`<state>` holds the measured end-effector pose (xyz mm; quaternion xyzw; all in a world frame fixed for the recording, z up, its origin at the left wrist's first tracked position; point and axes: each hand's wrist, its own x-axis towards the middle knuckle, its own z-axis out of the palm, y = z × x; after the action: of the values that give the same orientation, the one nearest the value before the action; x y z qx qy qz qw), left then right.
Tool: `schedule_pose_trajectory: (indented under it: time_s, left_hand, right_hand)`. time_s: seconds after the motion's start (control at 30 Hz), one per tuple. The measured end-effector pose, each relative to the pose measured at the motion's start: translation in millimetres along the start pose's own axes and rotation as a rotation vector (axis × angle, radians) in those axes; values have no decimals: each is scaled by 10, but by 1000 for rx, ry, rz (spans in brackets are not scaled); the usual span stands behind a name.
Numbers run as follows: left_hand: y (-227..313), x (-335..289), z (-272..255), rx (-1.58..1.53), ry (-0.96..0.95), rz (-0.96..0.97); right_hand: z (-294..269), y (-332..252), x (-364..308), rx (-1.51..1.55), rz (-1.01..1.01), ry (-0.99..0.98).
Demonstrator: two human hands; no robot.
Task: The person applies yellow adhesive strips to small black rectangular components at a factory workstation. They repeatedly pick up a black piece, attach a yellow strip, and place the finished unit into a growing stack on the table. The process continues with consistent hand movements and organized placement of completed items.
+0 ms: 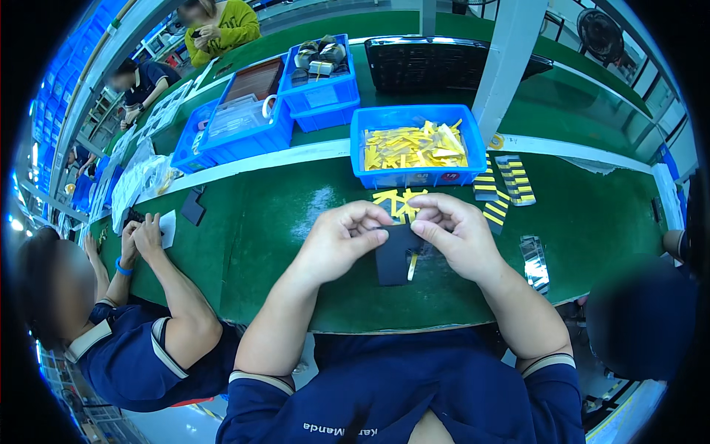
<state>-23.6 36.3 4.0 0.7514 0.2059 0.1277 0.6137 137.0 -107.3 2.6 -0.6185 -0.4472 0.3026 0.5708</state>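
Observation:
A flat black rectangular piece (393, 260) is between my hands, just above the green table near its front edge. My left hand (346, 235) is closed, thumb and forefinger pinching its upper left corner. At the upper right corner, my right hand (457, 231) is closed with its fingertips against the edge; whether a small strip is also between them is hidden. A pale yellow strip (412, 268) shows beside the black piece's right edge. Several loose yellow strips (387, 198) lie on the table just beyond my fingertips.
Beyond my hands stands a blue bin (418, 177) full of yellow strips. Striped yellow-and-black sheets (515, 180) and shiny pieces (534, 264) lie to the right. Blue boxes (320, 95) line the back. A co-worker's hands (145, 233) work at the left; another person sits at the right.

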Motion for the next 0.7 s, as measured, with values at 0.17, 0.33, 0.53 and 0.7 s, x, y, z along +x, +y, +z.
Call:
schedule_pose_trajectory:
  time_s: [0.17,0.33,0.53,0.7]
  left_hand:
    - [-222,57,-525,-184,116,-58]
    - [-474,67,-1239,79,339,-184]
    - [-672,68,-1631,406,492,-271]
    - [-648,22,-1626,907,665,-166]
  right_hand:
    - [-36,62,30,-23,-121,56]
    - [-38,27,22,-43,-141,14]
    - [-24,42,24,-83,-143,-20]
    - [-24,33,22,-86,-140,-22]
